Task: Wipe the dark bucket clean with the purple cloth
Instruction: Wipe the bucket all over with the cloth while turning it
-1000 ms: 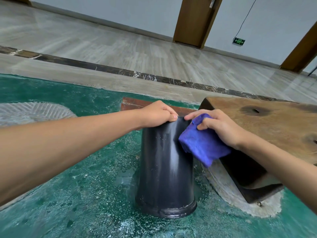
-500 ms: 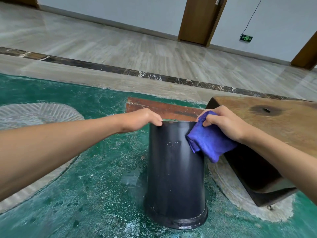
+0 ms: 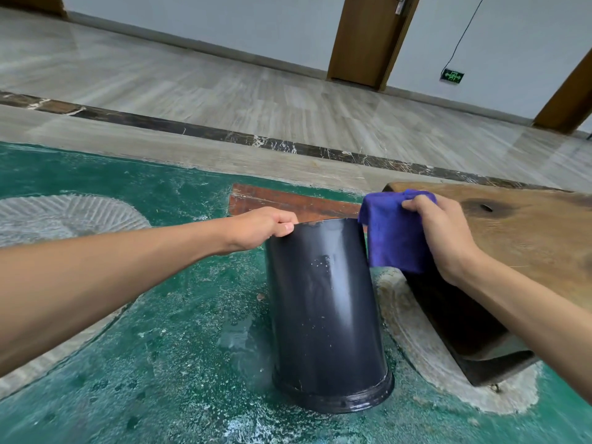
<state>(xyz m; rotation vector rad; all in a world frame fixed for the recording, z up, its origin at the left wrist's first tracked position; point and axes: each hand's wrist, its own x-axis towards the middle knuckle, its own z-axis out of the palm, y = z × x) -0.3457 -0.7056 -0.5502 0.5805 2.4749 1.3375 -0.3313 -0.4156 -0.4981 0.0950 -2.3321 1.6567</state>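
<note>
Dark bucket (image 3: pixel 323 302) is standing upside down on the wet green floor (image 3: pixel 160 347), flared rim down, closed base up, long axis roughly vertical and leaning a little to the left at the top.

Head view, the only one: I'm seeing both arms reaching forward to the top of it. My left hand (image 3: pixel 259 230) is curling over the upper left edge, fingers hooked on the base, steadying it. My right hand (image 3: pixel 439 238) is pinching the purple cloth (image 3: pixel 395 232) at its top, letting it hang down just beside the upper right wall; whether the cloth is touching the wall I can't tell. Hands are apart, one on each side of the top, both about equally near.

The relation the next stroke is turning on, as I judge it: cloth is sitting high and right of the bucket, so the wipe is going leftward onto the wall or downward along the long axis.

Room: the wooden slab (image 3: pixel 512 238) is crowding the right side, its dark lower edge close behind my right hand, so little swing there. A reddish board (image 3: pixel 288 201) is lying behind the bucket. Left and near sides are giving more room. Specks are showing on the front wall.
</note>
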